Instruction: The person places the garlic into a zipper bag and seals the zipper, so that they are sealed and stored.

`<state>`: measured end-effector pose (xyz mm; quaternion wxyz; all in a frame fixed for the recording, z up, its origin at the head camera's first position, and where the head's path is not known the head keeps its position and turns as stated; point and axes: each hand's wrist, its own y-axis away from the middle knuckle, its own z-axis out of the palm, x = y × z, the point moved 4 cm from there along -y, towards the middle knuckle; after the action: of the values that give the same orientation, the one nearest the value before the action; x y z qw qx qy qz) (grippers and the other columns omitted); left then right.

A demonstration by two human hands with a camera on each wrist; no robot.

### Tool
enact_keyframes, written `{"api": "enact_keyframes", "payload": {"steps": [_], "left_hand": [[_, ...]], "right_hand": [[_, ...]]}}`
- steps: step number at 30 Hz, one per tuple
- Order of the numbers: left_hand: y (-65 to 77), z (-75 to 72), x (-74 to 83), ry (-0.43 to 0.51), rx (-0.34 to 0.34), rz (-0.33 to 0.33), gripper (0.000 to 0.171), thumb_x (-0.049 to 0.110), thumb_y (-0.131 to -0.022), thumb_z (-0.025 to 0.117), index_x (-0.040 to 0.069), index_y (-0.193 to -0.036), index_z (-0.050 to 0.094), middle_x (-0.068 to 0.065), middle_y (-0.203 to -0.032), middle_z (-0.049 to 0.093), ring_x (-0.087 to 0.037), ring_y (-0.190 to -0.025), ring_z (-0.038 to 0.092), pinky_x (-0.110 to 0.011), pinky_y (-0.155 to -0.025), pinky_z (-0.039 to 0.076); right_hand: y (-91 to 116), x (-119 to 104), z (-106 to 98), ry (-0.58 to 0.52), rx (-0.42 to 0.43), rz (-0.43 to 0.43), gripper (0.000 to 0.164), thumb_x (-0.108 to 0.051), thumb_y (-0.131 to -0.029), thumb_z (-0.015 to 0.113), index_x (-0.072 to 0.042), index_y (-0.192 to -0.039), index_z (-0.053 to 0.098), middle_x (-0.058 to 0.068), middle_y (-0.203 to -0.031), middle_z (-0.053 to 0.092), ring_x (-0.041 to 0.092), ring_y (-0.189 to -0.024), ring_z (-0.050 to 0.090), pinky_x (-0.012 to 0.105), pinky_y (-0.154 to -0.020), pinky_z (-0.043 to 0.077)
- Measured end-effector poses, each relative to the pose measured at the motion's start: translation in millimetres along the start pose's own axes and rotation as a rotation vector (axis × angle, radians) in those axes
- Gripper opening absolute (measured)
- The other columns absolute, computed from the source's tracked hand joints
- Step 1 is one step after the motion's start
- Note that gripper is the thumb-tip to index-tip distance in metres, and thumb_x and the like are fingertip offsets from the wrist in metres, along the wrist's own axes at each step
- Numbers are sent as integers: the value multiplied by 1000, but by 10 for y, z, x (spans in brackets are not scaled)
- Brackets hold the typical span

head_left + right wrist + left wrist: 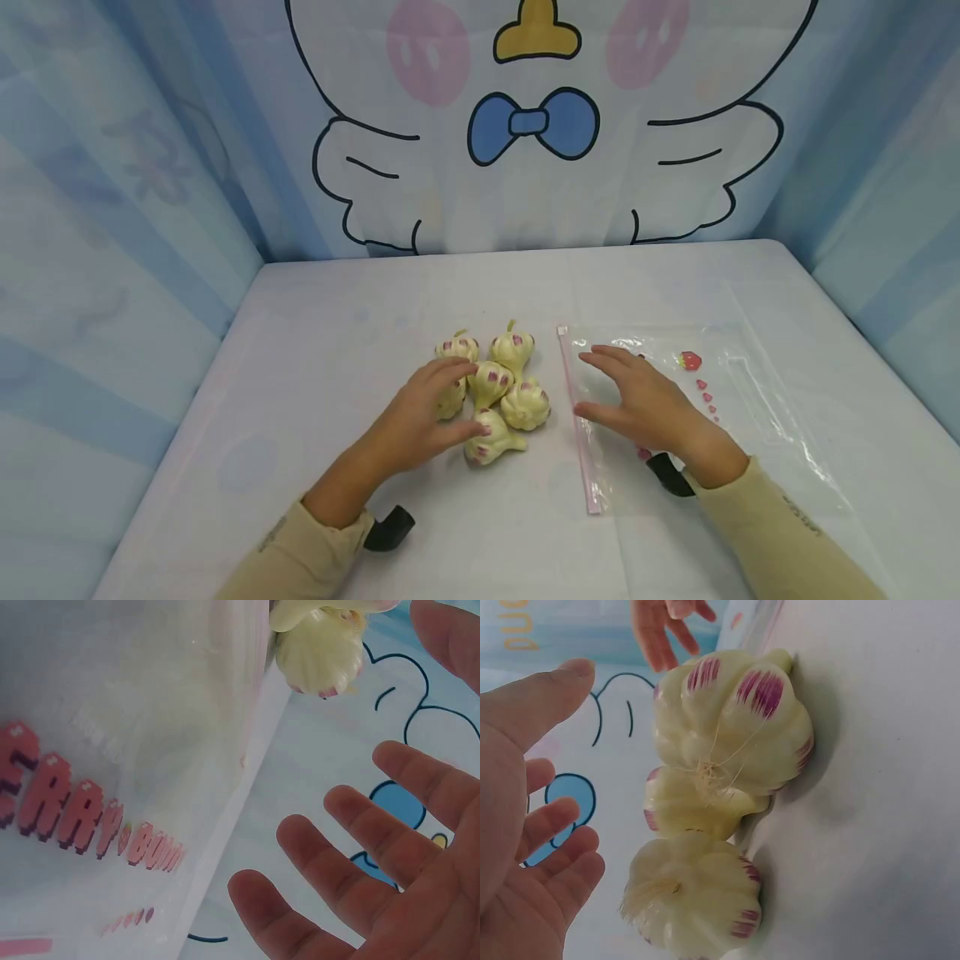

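Note:
Several garlic bulbs (pixel 526 405), pale with purple streaks, lie clustered at the middle of the table. My left hand (pixel 420 417) hovers at the cluster's left side with fingers spread and hides part of one bulb. In the left wrist view a bulb (pixel 735 724) lies beyond the fingers, apart from them. A clear plastic zip bag (pixel 738 450) with a pink edge strip and red printing lies flat to the right. Above the bag's left part is my right hand (pixel 645 404), fingers straight and apart, holding nothing. Lettering on the bag (pixel 150 772) shows in the right wrist view.
A white cloth covers the table (pixel 315 333). Behind it hangs a cartoon-printed curtain (pixel 525 200), with blue and white curtains (pixel 97 317) along the sides. Black wrist pieces (pixel 390 528) sit below both sleeves.

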<state>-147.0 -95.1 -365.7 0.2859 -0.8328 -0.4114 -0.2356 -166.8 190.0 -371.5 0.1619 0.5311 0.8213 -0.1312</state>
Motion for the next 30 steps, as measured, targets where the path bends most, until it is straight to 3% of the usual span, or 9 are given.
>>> {"api": "enact_keyframes", "payload": {"steps": [13,20,30], "left_hand": [[4,58,40,-11,-22,-21,67,22,-82,86,4,-138,55,-13,-143,51,-31,-134,46,-48,-107,40],[7,78,48,13,-39,-34,66,20,-83,85,5,-139,55,-12,-143,51,-30,-134,46,-48,-107,41],[16,119,40,19,-50,-34,66,23,-83,85,7,-140,55,-11,-144,50,-30,-134,45,-52,-107,40]], "right_hand": [[-7,-29,111,36,-28,17,66,-37,-86,78,-7,-141,56,21,-144,48,49,-136,37,66,-99,41],[-42,-26,197,81,-86,55,68,-41,-86,77,-9,-142,56,22,-145,47,45,-132,44,64,-94,46],[-53,-21,295,75,-101,63,70,-41,-84,77,-7,-141,56,24,-143,48,45,-127,47,64,-90,48]]}}
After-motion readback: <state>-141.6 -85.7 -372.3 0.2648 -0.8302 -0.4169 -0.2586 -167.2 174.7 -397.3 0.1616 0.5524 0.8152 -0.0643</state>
